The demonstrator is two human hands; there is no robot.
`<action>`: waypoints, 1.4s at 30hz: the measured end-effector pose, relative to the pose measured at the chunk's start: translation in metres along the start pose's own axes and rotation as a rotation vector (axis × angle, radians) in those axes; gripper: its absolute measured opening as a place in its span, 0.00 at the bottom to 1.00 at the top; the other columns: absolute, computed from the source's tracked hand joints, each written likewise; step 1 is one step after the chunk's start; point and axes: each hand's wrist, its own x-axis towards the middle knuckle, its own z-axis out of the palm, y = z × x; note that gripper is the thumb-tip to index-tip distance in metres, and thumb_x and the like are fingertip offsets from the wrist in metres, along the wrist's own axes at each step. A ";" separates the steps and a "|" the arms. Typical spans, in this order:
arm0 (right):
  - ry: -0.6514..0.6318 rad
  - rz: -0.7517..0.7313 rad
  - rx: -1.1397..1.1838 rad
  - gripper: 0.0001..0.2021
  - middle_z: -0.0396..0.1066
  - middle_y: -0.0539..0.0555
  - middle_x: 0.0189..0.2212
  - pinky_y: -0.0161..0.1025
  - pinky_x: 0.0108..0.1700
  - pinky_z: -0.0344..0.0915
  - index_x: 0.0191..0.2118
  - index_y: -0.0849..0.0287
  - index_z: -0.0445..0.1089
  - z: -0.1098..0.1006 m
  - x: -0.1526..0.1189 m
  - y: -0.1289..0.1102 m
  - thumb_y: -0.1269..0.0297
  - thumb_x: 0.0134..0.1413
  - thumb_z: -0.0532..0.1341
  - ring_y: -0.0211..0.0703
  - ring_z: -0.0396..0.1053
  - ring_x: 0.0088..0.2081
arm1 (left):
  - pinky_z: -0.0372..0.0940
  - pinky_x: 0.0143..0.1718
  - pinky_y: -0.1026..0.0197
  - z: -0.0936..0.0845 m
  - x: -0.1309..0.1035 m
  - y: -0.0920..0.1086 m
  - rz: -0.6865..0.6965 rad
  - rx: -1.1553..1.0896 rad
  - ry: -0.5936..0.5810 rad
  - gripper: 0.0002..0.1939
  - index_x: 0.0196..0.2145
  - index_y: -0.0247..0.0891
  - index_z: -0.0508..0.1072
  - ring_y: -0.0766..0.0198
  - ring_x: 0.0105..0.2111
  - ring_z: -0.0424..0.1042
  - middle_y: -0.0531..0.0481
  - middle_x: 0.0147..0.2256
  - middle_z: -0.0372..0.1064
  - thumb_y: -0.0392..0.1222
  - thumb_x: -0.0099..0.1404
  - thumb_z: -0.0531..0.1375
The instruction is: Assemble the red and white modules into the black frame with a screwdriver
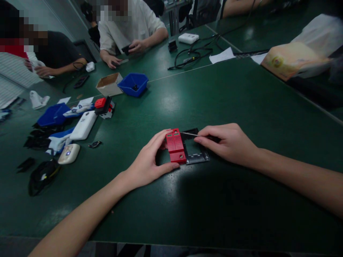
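My left hand (150, 160) grips a red surge protector module (175, 146), thumb along its near edge and fingers at its far edge. The block has two small green windows and a screw near each end. Against its right side lies a black rectangular frame (197, 158) with an open middle. My right hand (227, 142) is closed on a thin screwdriver (190, 134), whose handle is mostly hidden by the fingers. The metal shaft points left over the frame, with its tip by the module's far screw.
To the left lie a white power bank (84, 125), gloves (60, 139), a cream case (69, 154), coiled black cable (44, 176) and a red-black-white device (104, 107). Farther back stand a blue bin (134, 85) and a cardboard box (109, 85). Two people sit across the green table (235, 96).
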 end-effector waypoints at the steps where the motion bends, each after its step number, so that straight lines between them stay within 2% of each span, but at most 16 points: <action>1: 0.005 0.004 -0.001 0.08 0.78 0.49 0.28 0.36 0.29 0.66 0.36 0.55 0.75 0.000 0.000 0.000 0.64 0.68 0.61 0.39 0.73 0.25 | 0.55 0.72 0.39 0.000 0.000 0.000 0.000 -0.001 0.000 0.42 0.70 0.44 0.57 0.44 0.69 0.60 0.38 0.69 0.59 0.55 0.64 0.69; 9: 0.019 -0.028 -0.003 0.08 0.78 0.49 0.28 0.35 0.29 0.65 0.37 0.56 0.75 0.000 0.000 0.001 0.65 0.68 0.61 0.37 0.72 0.25 | 0.56 0.71 0.40 0.001 -0.001 -0.003 -0.009 0.000 -0.008 0.44 0.70 0.44 0.57 0.43 0.70 0.59 0.38 0.70 0.58 0.56 0.63 0.69; 11: -0.001 -0.026 0.003 0.08 0.78 0.49 0.27 0.35 0.29 0.66 0.37 0.56 0.75 0.000 0.000 0.001 0.64 0.68 0.60 0.37 0.72 0.25 | 0.63 0.67 0.42 -0.001 0.000 -0.002 -0.016 -0.035 -0.006 0.44 0.71 0.43 0.56 0.44 0.66 0.64 0.37 0.69 0.58 0.59 0.65 0.67; 13: -0.020 -0.016 0.011 0.09 0.78 0.50 0.28 0.36 0.29 0.66 0.36 0.56 0.75 -0.001 0.000 0.001 0.64 0.68 0.60 0.38 0.73 0.25 | 0.73 0.56 0.46 -0.010 0.002 0.000 -0.049 -0.028 0.028 0.41 0.70 0.42 0.56 0.47 0.56 0.74 0.35 0.66 0.63 0.62 0.68 0.62; 15: -0.026 -0.011 0.018 0.09 0.78 0.50 0.28 0.36 0.29 0.66 0.36 0.56 0.75 -0.001 0.000 0.001 0.64 0.68 0.60 0.38 0.73 0.26 | 0.76 0.45 0.48 -0.032 0.000 -0.002 -0.148 0.142 0.094 0.33 0.64 0.39 0.63 0.51 0.44 0.78 0.36 0.56 0.72 0.62 0.71 0.58; 17: -0.031 -0.013 0.021 0.08 0.79 0.50 0.28 0.36 0.29 0.67 0.36 0.56 0.75 -0.002 -0.001 0.001 0.64 0.68 0.60 0.39 0.74 0.26 | 0.74 0.40 0.45 -0.067 -0.010 -0.013 -0.320 0.511 0.137 0.24 0.50 0.38 0.72 0.50 0.37 0.77 0.41 0.41 0.76 0.61 0.72 0.55; 19: -0.035 -0.021 0.021 0.09 0.79 0.50 0.28 0.36 0.28 0.67 0.36 0.56 0.76 -0.002 -0.001 0.001 0.64 0.68 0.60 0.39 0.74 0.26 | 0.72 0.36 0.44 -0.109 -0.030 -0.036 -0.478 0.837 0.211 0.24 0.41 0.40 0.74 0.49 0.33 0.76 0.46 0.30 0.71 0.64 0.71 0.54; 20: -0.035 -0.022 0.019 0.09 0.79 0.50 0.28 0.36 0.28 0.67 0.36 0.56 0.76 -0.002 -0.001 0.001 0.64 0.68 0.60 0.39 0.74 0.26 | 0.71 0.36 0.44 -0.129 -0.042 -0.051 -0.551 0.938 0.277 0.24 0.36 0.40 0.74 0.48 0.33 0.77 0.50 0.24 0.64 0.64 0.71 0.53; 21: -0.033 -0.023 0.018 0.09 0.79 0.50 0.28 0.36 0.29 0.67 0.36 0.56 0.76 -0.002 -0.001 0.001 0.64 0.69 0.60 0.39 0.74 0.26 | 0.71 0.35 0.43 -0.147 -0.054 -0.066 -0.640 0.991 0.330 0.25 0.31 0.40 0.72 0.48 0.31 0.76 0.54 0.19 0.55 0.65 0.70 0.53; 22: -0.030 -0.025 0.016 0.09 0.79 0.50 0.28 0.35 0.29 0.67 0.36 0.56 0.76 -0.001 -0.002 0.002 0.64 0.69 0.60 0.38 0.74 0.26 | 0.70 0.35 0.42 -0.162 -0.064 -0.081 -0.702 0.978 0.315 0.26 0.29 0.40 0.71 0.48 0.30 0.76 0.55 0.17 0.50 0.64 0.70 0.53; 25: -0.012 -0.044 0.009 0.08 0.78 0.50 0.28 0.35 0.29 0.66 0.37 0.57 0.75 0.000 -0.002 0.002 0.65 0.68 0.60 0.37 0.74 0.26 | 0.71 0.35 0.45 -0.179 -0.077 -0.109 -0.711 0.907 0.216 0.27 0.23 0.39 0.69 0.51 0.26 0.76 0.56 0.14 0.50 0.65 0.65 0.59; 28: -0.012 -0.051 0.001 0.08 0.78 0.50 0.29 0.35 0.29 0.66 0.37 0.57 0.75 0.001 -0.002 0.002 0.66 0.68 0.60 0.37 0.74 0.26 | 0.71 0.35 0.49 -0.159 -0.060 -0.106 -0.637 0.824 0.113 0.24 0.25 0.39 0.73 0.53 0.26 0.76 0.54 0.17 0.61 0.63 0.67 0.59; 32: -0.022 -0.040 0.006 0.08 0.79 0.50 0.29 0.35 0.30 0.67 0.37 0.56 0.75 0.000 -0.001 0.002 0.65 0.68 0.60 0.38 0.74 0.27 | 0.68 0.32 0.53 -0.103 -0.020 -0.064 -0.459 0.687 -0.034 0.18 0.39 0.41 0.76 0.53 0.30 0.75 0.45 0.32 0.76 0.57 0.73 0.54; 35: -0.013 -0.051 0.007 0.08 0.79 0.50 0.29 0.35 0.30 0.67 0.37 0.57 0.75 0.000 -0.001 0.002 0.66 0.68 0.60 0.38 0.74 0.27 | 0.67 0.36 0.53 -0.063 0.000 -0.031 -0.309 0.667 -0.074 0.17 0.39 0.39 0.73 0.53 0.34 0.74 0.42 0.37 0.75 0.52 0.75 0.51; 37: -0.014 -0.052 0.006 0.08 0.78 0.50 0.29 0.35 0.30 0.67 0.37 0.57 0.75 0.000 -0.001 0.002 0.67 0.68 0.60 0.38 0.74 0.27 | 0.65 0.37 0.54 -0.044 0.005 -0.019 -0.223 0.673 -0.090 0.16 0.38 0.38 0.72 0.54 0.35 0.73 0.43 0.37 0.73 0.50 0.76 0.50; 42: -0.008 -0.046 0.017 0.08 0.78 0.50 0.28 0.35 0.30 0.67 0.37 0.57 0.75 0.001 -0.001 0.001 0.66 0.68 0.60 0.37 0.73 0.26 | 0.60 0.33 0.56 -0.026 0.004 -0.019 -0.114 0.671 -0.082 0.18 0.26 0.38 0.68 0.58 0.32 0.67 0.47 0.29 0.68 0.45 0.73 0.53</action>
